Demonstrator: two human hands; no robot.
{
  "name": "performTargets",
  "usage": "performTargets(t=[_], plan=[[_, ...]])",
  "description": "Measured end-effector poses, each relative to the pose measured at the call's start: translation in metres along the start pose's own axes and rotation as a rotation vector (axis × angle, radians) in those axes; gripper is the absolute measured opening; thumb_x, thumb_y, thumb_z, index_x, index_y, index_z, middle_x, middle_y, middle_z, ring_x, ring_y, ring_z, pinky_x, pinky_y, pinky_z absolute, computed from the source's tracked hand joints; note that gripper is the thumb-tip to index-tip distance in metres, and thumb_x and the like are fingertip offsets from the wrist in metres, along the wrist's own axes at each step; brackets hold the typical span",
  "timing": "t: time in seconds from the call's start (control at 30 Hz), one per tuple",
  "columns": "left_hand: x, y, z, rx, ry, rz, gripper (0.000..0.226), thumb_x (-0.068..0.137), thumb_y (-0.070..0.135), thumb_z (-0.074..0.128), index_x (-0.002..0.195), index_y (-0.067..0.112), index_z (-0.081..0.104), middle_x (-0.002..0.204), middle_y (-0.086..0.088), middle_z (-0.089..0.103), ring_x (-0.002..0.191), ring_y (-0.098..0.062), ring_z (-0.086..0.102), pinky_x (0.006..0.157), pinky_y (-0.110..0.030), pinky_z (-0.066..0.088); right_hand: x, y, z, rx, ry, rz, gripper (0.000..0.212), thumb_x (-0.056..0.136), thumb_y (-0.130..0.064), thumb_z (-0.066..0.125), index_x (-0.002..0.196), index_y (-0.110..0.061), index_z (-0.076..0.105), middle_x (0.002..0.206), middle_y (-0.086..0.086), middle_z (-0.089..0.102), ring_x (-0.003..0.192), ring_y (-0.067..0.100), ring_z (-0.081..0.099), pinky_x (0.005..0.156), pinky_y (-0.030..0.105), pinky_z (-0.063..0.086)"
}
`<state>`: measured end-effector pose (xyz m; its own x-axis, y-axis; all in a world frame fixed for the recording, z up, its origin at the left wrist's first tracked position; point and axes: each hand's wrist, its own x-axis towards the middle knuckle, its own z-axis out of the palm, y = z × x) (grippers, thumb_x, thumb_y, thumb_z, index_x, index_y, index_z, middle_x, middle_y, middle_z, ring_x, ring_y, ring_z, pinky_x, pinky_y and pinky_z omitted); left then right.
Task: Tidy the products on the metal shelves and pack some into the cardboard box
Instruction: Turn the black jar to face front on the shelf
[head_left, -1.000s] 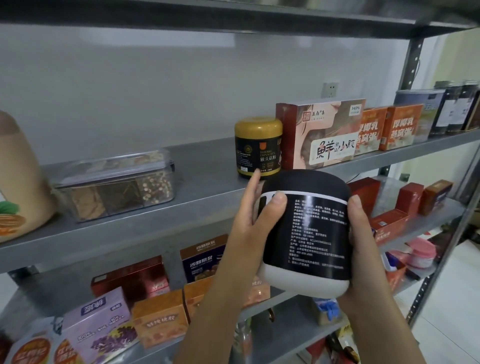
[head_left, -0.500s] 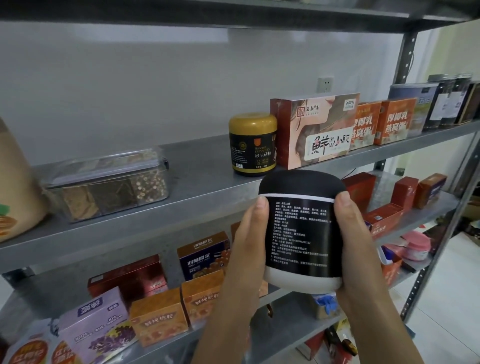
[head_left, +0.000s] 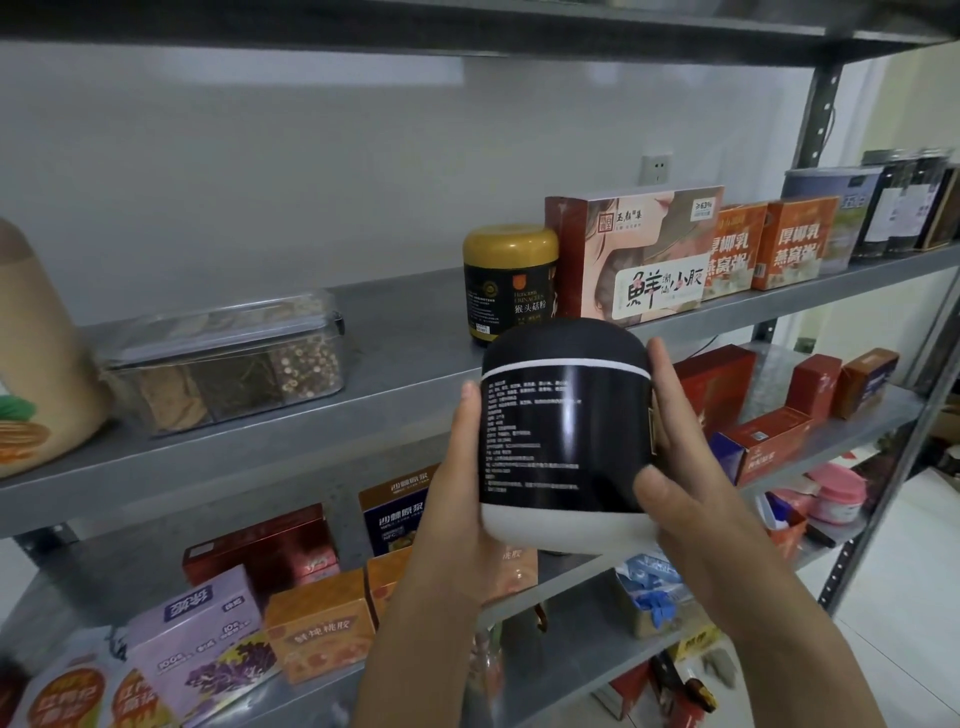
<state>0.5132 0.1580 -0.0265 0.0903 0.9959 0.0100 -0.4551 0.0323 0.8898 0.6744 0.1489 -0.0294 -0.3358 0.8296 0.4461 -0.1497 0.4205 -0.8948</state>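
A black jar with a white base is held at the centre of the frame, in front of the edge of a grey metal shelf. The left hand grips its left side, and the right hand its right, thumb on the label. A gold-lidded jar stands on the shelf just behind.

view: just the one, a wide-angle head cam
spot: at the person's head, right in front of the metal shelves
facing: forward, turned a bit right; top shelf seen from underneath
closeness: super near; left hand, right hand and black jar fill the near middle
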Motion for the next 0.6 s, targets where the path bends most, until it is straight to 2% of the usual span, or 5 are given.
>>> performTargets(t=[0.13, 0.23, 0.43, 0.5, 0.6], plan=[[-0.002, 0.003, -0.003, -0.087, -0.024, -0.031, 0.058, 0.096, 0.058, 0.036, 0.124, 0.017, 0.066, 0.117, -0.007, 0.071, 0.106, -0.021, 0.069, 0.082, -0.037, 0.055, -0.003, 0.005, 0.000, -0.168, -0.131, -0.118, 0.128, 0.055, -0.052, 0.087, 0.144, -0.060, -0.004, 0.148, -0.042, 0.015, 0.139, -0.003, 0.031, 0.097, 0.016, 0.044], [-0.005, 0.005, -0.001, -0.128, -0.035, -0.053, 0.057, 0.097, 0.057, 0.035, 0.123, 0.018, 0.067, 0.117, -0.007, 0.071, 0.106, -0.021, 0.069, 0.084, -0.038, 0.053, 0.000, 0.012, 0.003, -0.305, -0.058, -0.183, 0.130, 0.059, -0.034, 0.087, 0.146, -0.054, -0.007, 0.155, -0.031, 0.008, 0.143, 0.001, 0.025, 0.102, 0.019, 0.044], [-0.009, 0.005, 0.004, 0.114, 0.132, 0.069, 0.049, 0.095, 0.057, 0.034, 0.114, 0.027, 0.067, 0.105, 0.002, 0.075, 0.096, -0.014, 0.072, 0.081, -0.037, 0.053, -0.001, 0.017, 0.001, -0.382, 0.100, -0.303, 0.113, 0.066, -0.042, 0.080, 0.151, -0.040, 0.005, 0.160, -0.012, 0.018, 0.145, 0.012, 0.025, 0.108, 0.033, 0.040], [-0.008, 0.006, 0.007, 0.224, 0.167, 0.122, 0.062, 0.088, 0.071, 0.033, 0.130, 0.033, 0.057, 0.121, 0.001, 0.068, 0.108, -0.019, 0.066, 0.090, -0.046, 0.053, -0.001, 0.016, 0.002, -0.463, 0.127, -0.334, 0.108, 0.068, -0.042, 0.077, 0.152, -0.032, 0.009, 0.161, -0.008, 0.015, 0.147, 0.013, 0.020, 0.111, 0.031, 0.036], [-0.006, 0.007, 0.010, 0.334, 0.129, 0.089, 0.100, 0.058, 0.095, 0.029, 0.140, 0.041, 0.043, 0.139, 0.001, 0.054, 0.126, -0.023, 0.053, 0.105, -0.054, 0.042, 0.003, 0.015, 0.010, -0.628, 0.162, -0.419, 0.099, 0.074, -0.036, 0.072, 0.152, -0.016, 0.015, 0.162, 0.009, 0.009, 0.149, 0.015, 0.012, 0.114, 0.019, 0.028]])
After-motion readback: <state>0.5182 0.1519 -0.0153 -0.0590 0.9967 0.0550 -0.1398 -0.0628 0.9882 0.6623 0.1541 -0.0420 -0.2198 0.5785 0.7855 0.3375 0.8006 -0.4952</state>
